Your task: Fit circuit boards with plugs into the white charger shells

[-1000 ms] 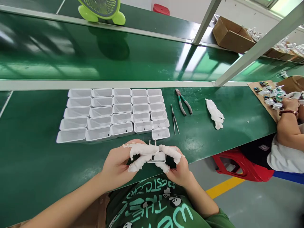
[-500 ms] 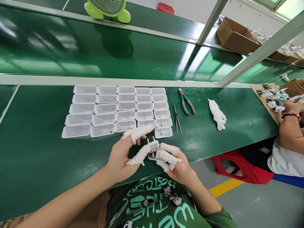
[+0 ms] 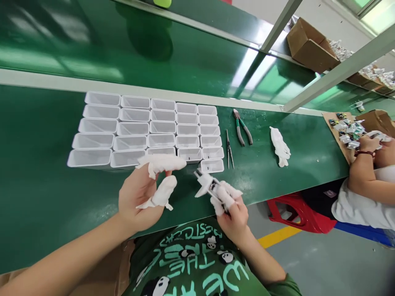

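Observation:
My right hand (image 3: 232, 211), its fingertips wrapped in white covers, grips a white plug housing (image 3: 205, 183) by its near end. Two prongs point up and to the left; motion blurs the part, and the fingers hide its inner side. To the left, my left hand (image 3: 138, 193) hovers over the table with thumb and forefinger apart and nothing between them, both in white covers. Just beyond the hands stand rows of white plastic bins (image 3: 129, 142). A small dark piece lies in the nearest right-hand bin (image 3: 212, 166).
Tweezers (image 3: 229, 150) and green-grey pliers (image 3: 242, 127) lie right of the bins, with a white glove (image 3: 279, 146) farther right. At far right, a co-worker's hands (image 3: 370, 144) handle parts by a cardboard sheet (image 3: 331, 121). A metal post (image 3: 336, 70) slants above the table.
My left hand has come away from the plug housing and moved left. My right hand has shifted slightly right, still gripping the housing, which is now tilted. The camera view has turned a little.

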Available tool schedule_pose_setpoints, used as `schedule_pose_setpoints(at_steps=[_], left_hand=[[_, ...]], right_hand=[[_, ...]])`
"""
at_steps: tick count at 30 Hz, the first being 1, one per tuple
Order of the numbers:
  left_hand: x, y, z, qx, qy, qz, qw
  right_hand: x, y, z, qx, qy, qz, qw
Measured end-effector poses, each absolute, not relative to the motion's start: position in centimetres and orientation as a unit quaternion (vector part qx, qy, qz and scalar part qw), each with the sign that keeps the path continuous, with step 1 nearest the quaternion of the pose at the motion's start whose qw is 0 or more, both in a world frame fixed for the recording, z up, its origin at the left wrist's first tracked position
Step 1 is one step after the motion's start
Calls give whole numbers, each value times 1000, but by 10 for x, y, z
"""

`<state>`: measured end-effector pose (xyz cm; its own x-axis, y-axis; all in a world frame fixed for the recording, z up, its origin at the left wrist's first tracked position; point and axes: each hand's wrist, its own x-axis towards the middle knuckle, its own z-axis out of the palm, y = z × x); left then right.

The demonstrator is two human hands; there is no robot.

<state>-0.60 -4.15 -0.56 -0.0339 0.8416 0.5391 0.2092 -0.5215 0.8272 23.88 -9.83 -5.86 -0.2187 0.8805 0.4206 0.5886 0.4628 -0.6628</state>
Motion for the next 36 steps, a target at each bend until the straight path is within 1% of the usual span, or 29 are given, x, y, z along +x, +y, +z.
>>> schedule_pose_setpoints(at_steps=[3, 6, 8, 10, 11, 16, 22, 27, 31, 36], left_hand=[[-7, -41, -7, 668, 414, 563, 255], [-6, -41, -7, 679, 413, 549, 260], [-6, -42, -6, 684, 414, 537, 268], [-6, -45, -5, 688, 414, 528, 277], [-7, -46, -5, 689, 417, 521, 283], [-10, -50, -6, 711, 405, 502, 281], [-10, -47, -2, 740, 378, 491, 262], [-8, -43, 3, 771, 341, 477, 250], [-6, -42, 5, 769, 344, 481, 244], [-5, -41, 4, 769, 329, 484, 256]], right_hand=[[238, -93, -54, -439, -793, 112, 408], [244, -95, -39, -438, -796, 152, 388], [250, -98, -32, -452, -763, 181, 425], [256, -100, -29, -452, -738, 170, 471], [258, -100, -29, -451, -738, 157, 477], [256, -95, -36, -441, -783, 110, 425], [249, -92, -43, -433, -792, 71, 426], [249, -93, -34, -447, -785, 99, 418], [250, -94, -31, -459, -759, 88, 453], [246, -90, -38, -434, -801, 99, 400]])
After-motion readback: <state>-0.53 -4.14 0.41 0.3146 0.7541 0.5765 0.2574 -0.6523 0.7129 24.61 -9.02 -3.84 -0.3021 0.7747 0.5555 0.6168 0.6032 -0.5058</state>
